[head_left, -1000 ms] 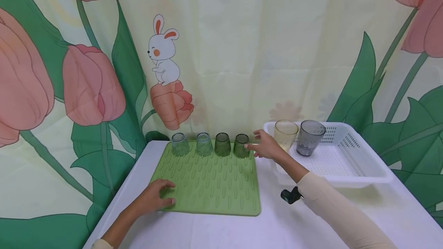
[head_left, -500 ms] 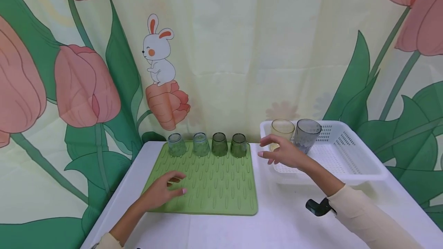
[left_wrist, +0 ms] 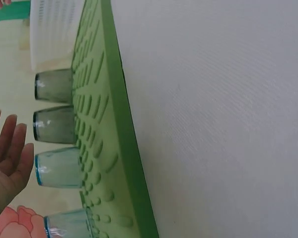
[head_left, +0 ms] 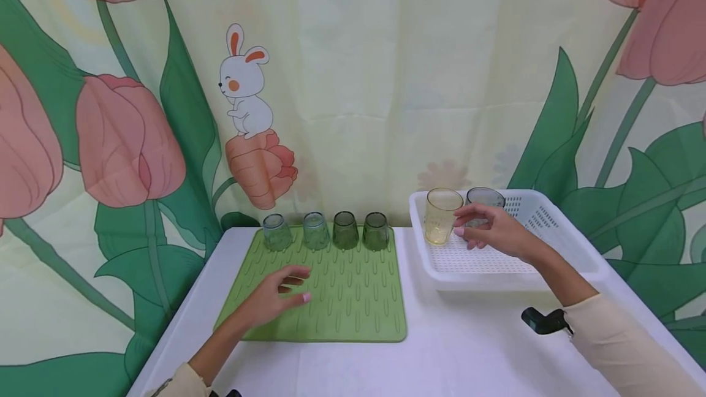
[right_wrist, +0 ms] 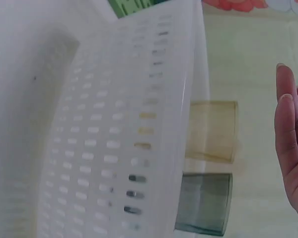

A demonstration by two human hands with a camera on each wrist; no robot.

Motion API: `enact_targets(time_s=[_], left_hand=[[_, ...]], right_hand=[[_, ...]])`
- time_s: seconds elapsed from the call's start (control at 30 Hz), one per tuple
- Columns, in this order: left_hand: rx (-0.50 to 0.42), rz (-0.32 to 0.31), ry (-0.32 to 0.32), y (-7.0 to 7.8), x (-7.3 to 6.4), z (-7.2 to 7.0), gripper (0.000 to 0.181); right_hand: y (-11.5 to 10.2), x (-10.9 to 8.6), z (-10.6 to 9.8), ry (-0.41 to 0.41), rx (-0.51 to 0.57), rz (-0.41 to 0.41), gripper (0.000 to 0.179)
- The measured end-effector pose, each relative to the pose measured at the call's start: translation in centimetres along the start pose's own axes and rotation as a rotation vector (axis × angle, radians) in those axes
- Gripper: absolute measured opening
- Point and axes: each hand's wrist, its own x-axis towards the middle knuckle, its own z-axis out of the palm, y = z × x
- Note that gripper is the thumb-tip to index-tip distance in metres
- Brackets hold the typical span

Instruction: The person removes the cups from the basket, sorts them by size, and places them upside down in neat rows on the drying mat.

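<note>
My right hand (head_left: 496, 230) is over the white basket, its fingers loosely bent and holding nothing. In the head view it overlaps the grey glass (head_left: 485, 195), and its fingertips are beside the yellow glass (head_left: 438, 222). The right wrist view shows its fingers (right_wrist: 286, 124) apart from both glasses, which stand mouth up in the basket. My left hand (head_left: 270, 299) hovers over the left part of the green ribbed mat (head_left: 358, 305), fingers relaxed. Along the mat's back edge stand two bluish glasses (head_left: 315, 231) and two dark grey glasses (head_left: 345, 231), narrower end up.
The perforated white plastic basket (head_left: 551, 207) sits on the right side of the white-covered table (head_left: 353, 369). Behind the table hangs a curtain (head_left: 353, 78) printed with tulips and a rabbit. A small black device (head_left: 543, 321) is strapped at my right wrist.
My right hand has moved right from beside the rightmost dark glass on the mat to over the basket's glasses. My left hand has shifted right and slightly up over the mat.
</note>
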Motion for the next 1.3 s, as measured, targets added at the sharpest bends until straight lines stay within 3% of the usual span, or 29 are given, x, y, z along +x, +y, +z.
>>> enact_targets(time_s=[0.33, 0.5, 0.73, 0.97, 1.3], left_hand=[[0.015, 0.0, 0.002, 0.6, 0.9, 0.9, 0.048], [-0.002, 0.008, -0.008, 1.0, 1.5, 1.3, 0.049], [-0.019, 0.035, -0.007, 1.8, 2.4, 2.0, 0.05], [-0.028, 0.071, -0.03, 2.5, 3.5, 2.7, 0.048], [-0.03, 0.111, -0.05, 4.4, 5.4, 3.7, 0.048]], right_hand=[[3.0, 0.5, -3.8, 0.218, -0.122, 0.111, 0.058], [3.6, 1.2, -5.2, 0.262, -0.151, 0.178, 0.069], [4.4, 2.2, -6.4, 0.207, -0.193, 0.261, 0.089], [5.3, 2.7, -6.9, 0.091, -0.227, 0.337, 0.108], [5.4, 3.5, -6.8, 0.017, -0.224, 0.355, 0.109]])
